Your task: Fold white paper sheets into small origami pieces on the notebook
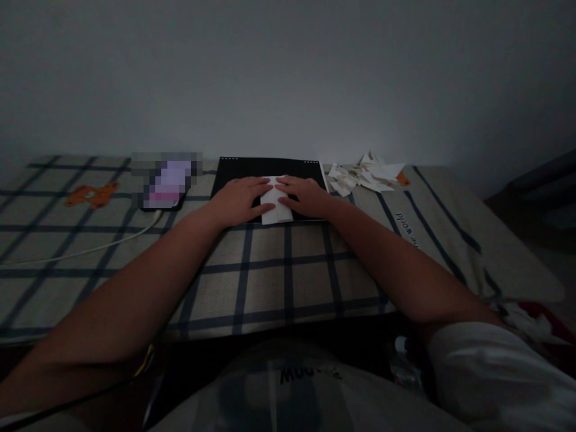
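Observation:
A folded white sheet of paper (276, 215) lies on a black board or notebook (270, 166) that has small holes along its far edge. My left hand (240, 201) rests on the paper's left side, fingers stretched out and thumb apart. From the other side, my right hand (306, 197) lies with its fingers spread over the paper's right part. Both hands press on the paper from above and neither is closed round it. Under the fingers, part of the paper is hidden.
Torn or folded white paper pieces (366, 174) lie in a heap right of the board. Left of it are a phone (166, 185) with a white cable (117, 241) and an orange cut-out shape (92, 195). A checked cloth (270, 288) covers the table; a wall stands behind.

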A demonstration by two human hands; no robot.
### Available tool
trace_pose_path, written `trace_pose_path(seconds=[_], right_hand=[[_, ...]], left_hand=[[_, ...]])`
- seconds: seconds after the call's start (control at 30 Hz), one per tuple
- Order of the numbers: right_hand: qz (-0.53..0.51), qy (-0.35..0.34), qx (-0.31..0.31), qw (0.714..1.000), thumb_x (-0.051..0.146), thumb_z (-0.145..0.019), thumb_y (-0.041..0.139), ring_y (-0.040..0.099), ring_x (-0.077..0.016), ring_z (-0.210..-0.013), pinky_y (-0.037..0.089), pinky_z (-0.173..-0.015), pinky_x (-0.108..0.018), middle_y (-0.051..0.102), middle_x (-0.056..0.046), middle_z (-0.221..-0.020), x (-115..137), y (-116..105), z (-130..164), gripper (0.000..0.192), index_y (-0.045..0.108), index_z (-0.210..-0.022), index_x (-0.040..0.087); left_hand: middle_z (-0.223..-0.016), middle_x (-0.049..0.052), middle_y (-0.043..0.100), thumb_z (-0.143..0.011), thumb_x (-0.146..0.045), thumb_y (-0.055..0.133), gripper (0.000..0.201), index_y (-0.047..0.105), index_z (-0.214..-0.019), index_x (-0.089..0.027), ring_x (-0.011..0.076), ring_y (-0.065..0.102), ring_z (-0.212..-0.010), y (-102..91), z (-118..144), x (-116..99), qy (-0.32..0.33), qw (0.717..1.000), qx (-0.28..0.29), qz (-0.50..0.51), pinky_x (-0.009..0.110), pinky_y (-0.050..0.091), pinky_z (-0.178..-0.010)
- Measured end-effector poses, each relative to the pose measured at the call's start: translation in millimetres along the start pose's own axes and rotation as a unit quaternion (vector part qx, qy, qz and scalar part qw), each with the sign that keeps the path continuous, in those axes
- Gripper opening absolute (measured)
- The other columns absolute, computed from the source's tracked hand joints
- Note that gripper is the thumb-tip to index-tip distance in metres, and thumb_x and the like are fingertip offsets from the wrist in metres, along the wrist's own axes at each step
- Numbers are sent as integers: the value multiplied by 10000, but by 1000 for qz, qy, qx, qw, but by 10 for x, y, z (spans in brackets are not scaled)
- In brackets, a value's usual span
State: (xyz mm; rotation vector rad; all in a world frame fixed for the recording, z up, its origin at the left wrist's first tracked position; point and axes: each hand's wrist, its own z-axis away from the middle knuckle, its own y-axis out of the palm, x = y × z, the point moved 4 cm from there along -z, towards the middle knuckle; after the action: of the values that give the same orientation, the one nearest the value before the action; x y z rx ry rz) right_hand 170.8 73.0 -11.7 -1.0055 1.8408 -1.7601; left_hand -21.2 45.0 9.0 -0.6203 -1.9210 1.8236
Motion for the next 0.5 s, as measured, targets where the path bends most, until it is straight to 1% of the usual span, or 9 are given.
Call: trace_pose_path(seconds=[0.27,0.5], right_hand=[[0,0,-7,1000,393,-1121,473,466,-363,-1603,446,-1238,-601,492,-174,-1736,8,-8,-10,566,559,-1634,170],[-21,5,-23,999,381,-1101,525,482,-339,-1593,425,-1250,-586,553,-148,-1697,-17,5,-26,523,610,-1585,201]], left_hand=[[-1738,122,497,-1090,-546,450,673,496,-1673,-214,293,484,-1594,-4,5,-2,3,1000,10,-5,475,375,-1314],[-1736,118,501,-1095,-545,466,663,506,-1676,-230,303,484,-1595,25,-5,36,3,1000,3,-1,481,392,-1306]])
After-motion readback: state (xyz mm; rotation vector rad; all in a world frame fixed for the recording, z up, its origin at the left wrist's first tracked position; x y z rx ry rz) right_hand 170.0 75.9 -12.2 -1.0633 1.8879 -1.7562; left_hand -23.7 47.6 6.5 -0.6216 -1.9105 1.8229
